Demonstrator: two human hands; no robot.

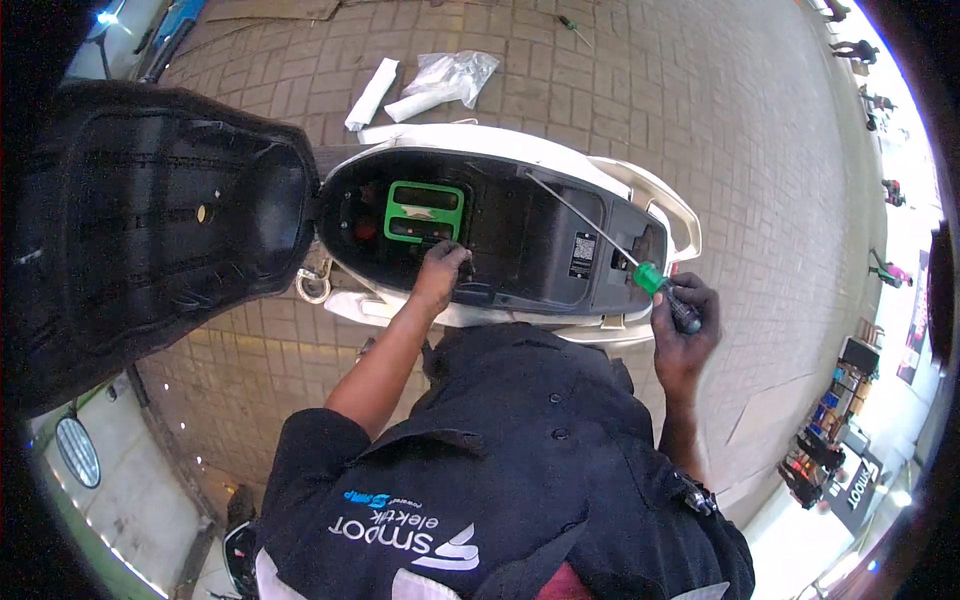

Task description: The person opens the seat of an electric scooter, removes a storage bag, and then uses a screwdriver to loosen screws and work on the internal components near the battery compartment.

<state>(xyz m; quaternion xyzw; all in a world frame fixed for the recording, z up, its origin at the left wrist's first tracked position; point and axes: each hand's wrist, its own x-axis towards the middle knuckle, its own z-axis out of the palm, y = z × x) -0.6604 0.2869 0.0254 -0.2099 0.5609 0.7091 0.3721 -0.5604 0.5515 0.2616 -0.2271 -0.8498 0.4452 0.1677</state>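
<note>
A white scooter's black under-seat compartment (pixel 510 225) lies open in front of me. Set in its left part is a green frame (pixel 396 228) with two oblong openings. My left hand (pixel 442 272) is at the compartment's near edge, just below the frame, with its fingers curled together; what they hold, if anything, is hidden. My right hand (pixel 690 325) grips the handle of a long screwdriver (pixel 648 276), green and black, over the scooter's right end. Its thin shaft slants up and left across the compartment.
The raised black seat (pixel 190 205) stands off to the left, its underside showing. Beyond the scooter, white wrapped pieces and clear plastic (pixel 450 78) lie on the paved floor (pixel 640 70). Another screwdriver (pixel 573 26) lies farther off. Several people are in the distance at right.
</note>
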